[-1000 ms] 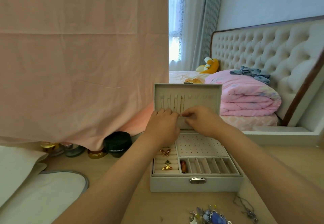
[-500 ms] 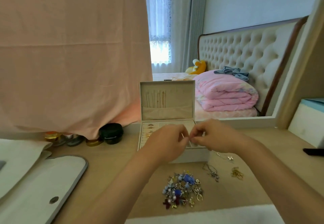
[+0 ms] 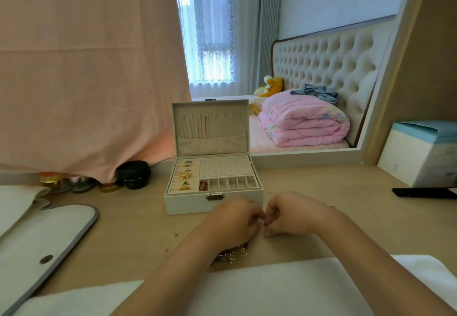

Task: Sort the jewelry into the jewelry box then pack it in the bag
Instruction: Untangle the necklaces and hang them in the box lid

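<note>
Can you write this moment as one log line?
left hand and right hand: pinching jewelry piece | jewelry box: open | loose jewelry: on table

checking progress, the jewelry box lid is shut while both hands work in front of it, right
No: the head view shows the lid standing open. Both the left hand and right hand do work in front of the box.
</note>
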A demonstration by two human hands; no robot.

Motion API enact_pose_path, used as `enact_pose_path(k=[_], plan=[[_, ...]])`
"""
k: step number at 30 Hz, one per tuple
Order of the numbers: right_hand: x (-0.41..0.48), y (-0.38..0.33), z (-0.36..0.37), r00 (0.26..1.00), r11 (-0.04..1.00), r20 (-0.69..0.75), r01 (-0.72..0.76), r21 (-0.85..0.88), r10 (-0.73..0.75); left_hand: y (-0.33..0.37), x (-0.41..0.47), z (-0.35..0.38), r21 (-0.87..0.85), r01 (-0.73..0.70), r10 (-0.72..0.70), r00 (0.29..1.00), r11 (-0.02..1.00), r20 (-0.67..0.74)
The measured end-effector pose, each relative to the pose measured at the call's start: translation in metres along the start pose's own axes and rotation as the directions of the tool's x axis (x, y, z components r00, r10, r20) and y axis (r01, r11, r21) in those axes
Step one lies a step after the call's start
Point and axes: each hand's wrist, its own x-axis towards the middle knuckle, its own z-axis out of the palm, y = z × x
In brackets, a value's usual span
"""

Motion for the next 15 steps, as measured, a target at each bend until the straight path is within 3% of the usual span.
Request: enact_pose_path(k=[15], plan=[[0.012,0.011,0.007,0.992,0.995,0.078,0.099,0.003,-0.099,-0.010,0.000,0.018,0.067,-0.061,0.069,0.990,0.996,-0.125]])
